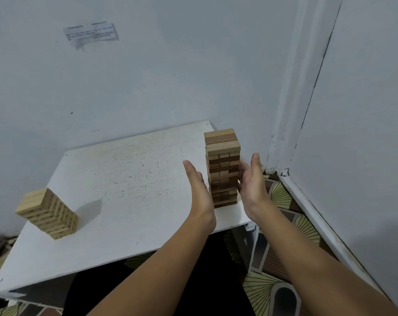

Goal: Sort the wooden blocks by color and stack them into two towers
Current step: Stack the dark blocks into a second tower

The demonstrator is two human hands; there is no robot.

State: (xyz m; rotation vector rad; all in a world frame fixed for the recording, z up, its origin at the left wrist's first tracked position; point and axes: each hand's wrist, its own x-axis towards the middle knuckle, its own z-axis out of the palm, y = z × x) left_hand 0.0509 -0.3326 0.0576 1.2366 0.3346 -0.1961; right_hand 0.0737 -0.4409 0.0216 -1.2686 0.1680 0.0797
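Progress: near done, both towers built | pale wooden block tower (48, 213) at white table's (125, 179) left edge | dark brown wooden block tower (223, 167) at its right edge | left hand (198, 192) flat, just beside it; right hand (250, 185) flat, fingers touching | left: squaring up

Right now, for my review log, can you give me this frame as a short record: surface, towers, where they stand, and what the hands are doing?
surface: white table against a pale wall
light tower: light wood tower near the table's left edge, untouched
dark tower: taller brown tower near the right edge
left hand: left hand with straight fingers, beside the brown tower's left side; contact not clear
right hand: right hand with straight fingers, against its right side
loose blocks: none visible on the table
other: paper note on the wall; patterned floor
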